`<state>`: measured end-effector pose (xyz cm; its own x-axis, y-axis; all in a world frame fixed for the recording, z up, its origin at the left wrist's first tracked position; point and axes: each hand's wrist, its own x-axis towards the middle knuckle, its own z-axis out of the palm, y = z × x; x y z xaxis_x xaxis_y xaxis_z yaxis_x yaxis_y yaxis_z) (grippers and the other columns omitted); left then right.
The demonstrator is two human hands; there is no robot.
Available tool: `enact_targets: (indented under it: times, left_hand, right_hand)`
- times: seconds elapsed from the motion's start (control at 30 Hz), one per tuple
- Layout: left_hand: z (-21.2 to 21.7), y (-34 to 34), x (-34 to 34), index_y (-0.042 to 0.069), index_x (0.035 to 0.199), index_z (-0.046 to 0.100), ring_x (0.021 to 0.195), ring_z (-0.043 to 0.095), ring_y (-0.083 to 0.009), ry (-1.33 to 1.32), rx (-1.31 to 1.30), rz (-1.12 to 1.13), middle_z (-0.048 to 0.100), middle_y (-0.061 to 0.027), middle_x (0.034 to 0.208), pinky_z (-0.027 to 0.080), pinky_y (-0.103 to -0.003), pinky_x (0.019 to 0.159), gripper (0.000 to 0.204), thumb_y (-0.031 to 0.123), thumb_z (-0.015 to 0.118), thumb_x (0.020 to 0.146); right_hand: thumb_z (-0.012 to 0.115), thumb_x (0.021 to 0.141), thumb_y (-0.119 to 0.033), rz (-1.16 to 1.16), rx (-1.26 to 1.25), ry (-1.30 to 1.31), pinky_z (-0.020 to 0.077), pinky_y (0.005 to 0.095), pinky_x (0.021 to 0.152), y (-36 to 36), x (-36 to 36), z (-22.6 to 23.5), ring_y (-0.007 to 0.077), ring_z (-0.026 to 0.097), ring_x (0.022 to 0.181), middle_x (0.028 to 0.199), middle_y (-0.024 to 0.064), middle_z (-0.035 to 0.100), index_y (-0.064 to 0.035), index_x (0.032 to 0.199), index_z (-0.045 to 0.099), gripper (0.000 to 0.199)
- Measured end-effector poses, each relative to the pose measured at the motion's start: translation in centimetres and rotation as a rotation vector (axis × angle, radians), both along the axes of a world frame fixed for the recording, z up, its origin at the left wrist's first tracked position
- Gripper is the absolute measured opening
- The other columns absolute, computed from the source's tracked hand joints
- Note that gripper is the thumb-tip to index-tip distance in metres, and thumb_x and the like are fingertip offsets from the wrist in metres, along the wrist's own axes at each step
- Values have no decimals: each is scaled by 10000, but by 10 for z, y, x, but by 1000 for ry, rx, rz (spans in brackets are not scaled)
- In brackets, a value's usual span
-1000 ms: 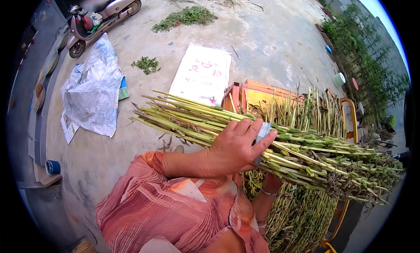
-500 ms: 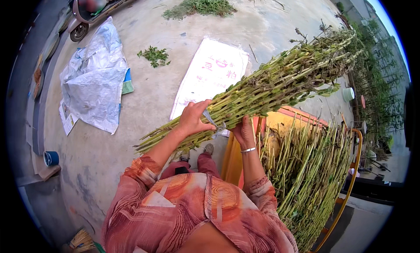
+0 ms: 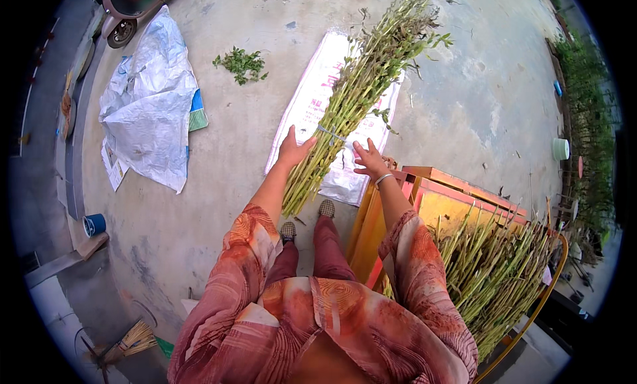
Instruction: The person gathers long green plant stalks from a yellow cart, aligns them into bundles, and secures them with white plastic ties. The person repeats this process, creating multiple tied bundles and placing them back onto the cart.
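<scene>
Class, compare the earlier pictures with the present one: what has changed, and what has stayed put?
The tied stalk bundle has swung leftward from partly above the yellow cart to over the white sack, leafy end pointing away. The right hand has opened and let go; the left hand is open too, contact unclear. The crumpled sheet and small leafy heap stayed put.

Outdoor farmyard: concrete ground (image 3: 464, 112), bundled stalks (image 3: 355, 95), scooter (image 3: 121, 15) at far left corner, straw broom (image 3: 137, 337) at near left corner, plants (image 3: 587, 105) along right edge.
</scene>
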<state>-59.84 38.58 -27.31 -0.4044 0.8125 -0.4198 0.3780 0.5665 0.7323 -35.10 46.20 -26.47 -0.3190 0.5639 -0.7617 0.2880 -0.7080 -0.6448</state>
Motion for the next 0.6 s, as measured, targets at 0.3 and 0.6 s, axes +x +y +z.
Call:
enact_targets:
  times: [0.3, 0.6]
  left_hand:
    - [-70, -325, -40, 32, 803, 654, 589, 611, -283, 107, -409, -53, 651, -145, 800, 486, -382, 635, 421, 447, 682, 738]
    - [-105, -466, -93, 54, 651, 622, 509, 537, -148, -145, -685, 44, 573, -18, 586, 436, -304, 480, 311, 310, 665, 823]
  right_hand:
    - [657, 823, -450, 314, -241, -100, 519, 324, 627, -224, 82, -76, 184, 645, 778, 931, 96, 659, 18, 1173, 575, 590]
    - [649, 856, -304, -60, -242, -323, 474, 258, 476, -317, 139, -30, 128, 602, 590, 762, 63, 631, -8, 991, 634, 325]
